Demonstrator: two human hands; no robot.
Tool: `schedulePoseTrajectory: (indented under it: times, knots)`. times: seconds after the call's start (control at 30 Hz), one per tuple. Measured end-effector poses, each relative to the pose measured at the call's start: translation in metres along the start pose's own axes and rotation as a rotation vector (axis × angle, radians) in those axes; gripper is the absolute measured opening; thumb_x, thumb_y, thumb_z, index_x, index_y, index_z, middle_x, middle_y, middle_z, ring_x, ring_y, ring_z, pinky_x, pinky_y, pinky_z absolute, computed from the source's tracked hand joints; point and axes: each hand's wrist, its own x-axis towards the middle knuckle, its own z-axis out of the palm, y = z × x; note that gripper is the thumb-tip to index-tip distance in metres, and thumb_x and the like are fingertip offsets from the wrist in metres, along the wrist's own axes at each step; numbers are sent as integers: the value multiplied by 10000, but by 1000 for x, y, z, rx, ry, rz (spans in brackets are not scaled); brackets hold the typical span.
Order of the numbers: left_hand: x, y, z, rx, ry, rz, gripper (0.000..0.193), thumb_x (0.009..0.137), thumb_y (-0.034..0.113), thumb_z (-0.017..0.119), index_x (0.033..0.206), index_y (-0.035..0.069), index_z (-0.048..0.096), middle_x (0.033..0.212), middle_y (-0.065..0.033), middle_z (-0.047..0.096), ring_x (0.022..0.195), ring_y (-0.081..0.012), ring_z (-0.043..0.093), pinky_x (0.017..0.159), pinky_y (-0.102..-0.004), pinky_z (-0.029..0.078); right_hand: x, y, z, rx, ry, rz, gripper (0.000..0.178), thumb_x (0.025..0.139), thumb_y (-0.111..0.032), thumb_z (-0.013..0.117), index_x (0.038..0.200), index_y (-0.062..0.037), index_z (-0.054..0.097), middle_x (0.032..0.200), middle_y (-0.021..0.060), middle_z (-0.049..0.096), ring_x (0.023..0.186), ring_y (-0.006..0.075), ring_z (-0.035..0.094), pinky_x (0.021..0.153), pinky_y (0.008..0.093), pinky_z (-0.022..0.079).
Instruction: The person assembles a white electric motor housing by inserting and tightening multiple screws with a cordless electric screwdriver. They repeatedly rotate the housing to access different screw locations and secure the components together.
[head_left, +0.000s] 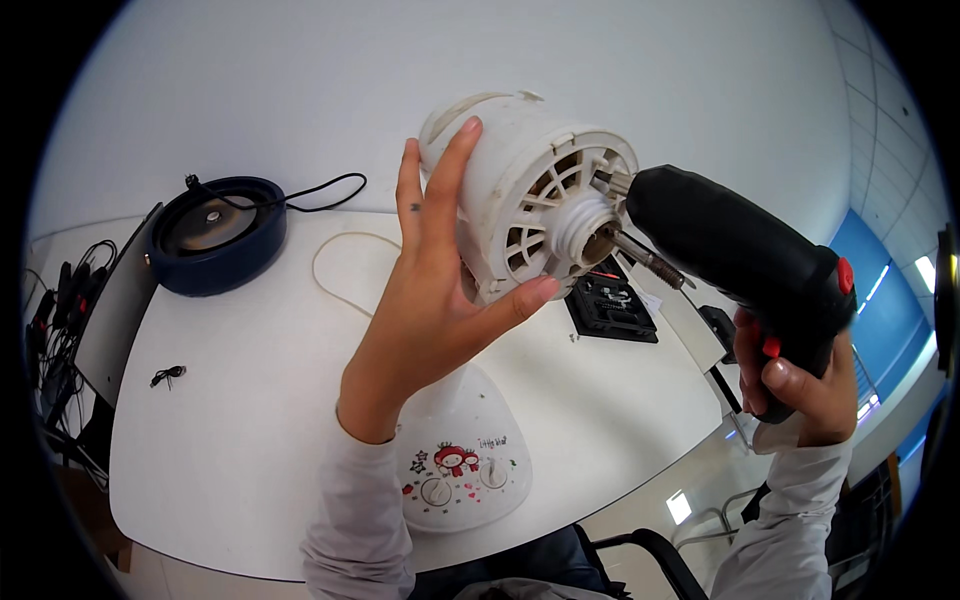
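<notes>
Smudged white motor housing (507, 175) shows slotted vents (518, 262).

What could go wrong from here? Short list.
1. The power screwdriver sits close to the threaded shaft; its body might knock it.
2. The thumb of the left hand rests near the slotted front of the white housing, so a slipping bit might catch it.
3. The housing might tilt if the right hand pushes hard.
</notes>
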Motion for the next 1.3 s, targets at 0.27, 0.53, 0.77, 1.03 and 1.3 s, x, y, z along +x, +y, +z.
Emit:
schedulePoseTrajectory:
  times: [0.27,0.53,0.77,1.03,1.3]
  knots:
    - [-2,16,-3,190,105,-67,744,789,235,654,1443,111,322,1503,-186,221,1349,-339,342,951,-419,476,5,8,2,96,-18,-67,722,610,-259,785,1176,83,498,757,151,603,455,144,556,434,252,484]
    - [-1,20,-8,453,141,95,651,762,156,597,1380,69,413,1418,-140,419,1408,-394,180,1024,-474,367,7,5,4,63,-4,-24,761,608,-233,788,1233,68,474,838,156,611,517,152,581,451,254,491]
    - [2,51,-4,547,224,288,646,643,136,713,1265,90,547,1329,-174,436,1296,-356,332,1044,-483,299,5,5,-7,128,-134,34,716,644,-146,777,1265,30,467,840,127,607,588,142,587,494,253,495]
    - [-7,49,38,941,340,454,368,655,105,779,1007,150,682,999,-2,567,1000,-224,475,950,-443,360,9,6,-9,57,-293,-31,376,732,-104,755,1038,11,570,797,39,617,699,116,568,653,255,446]
    - [-2,56,45,1063,330,441,231,737,149,711,961,154,655,1018,18,607,902,-161,568,952,-517,346,13,28,-11,116,-336,-119,410,738,-120,753,1062,32,553,778,59,630,677,127,585,640,256,458]
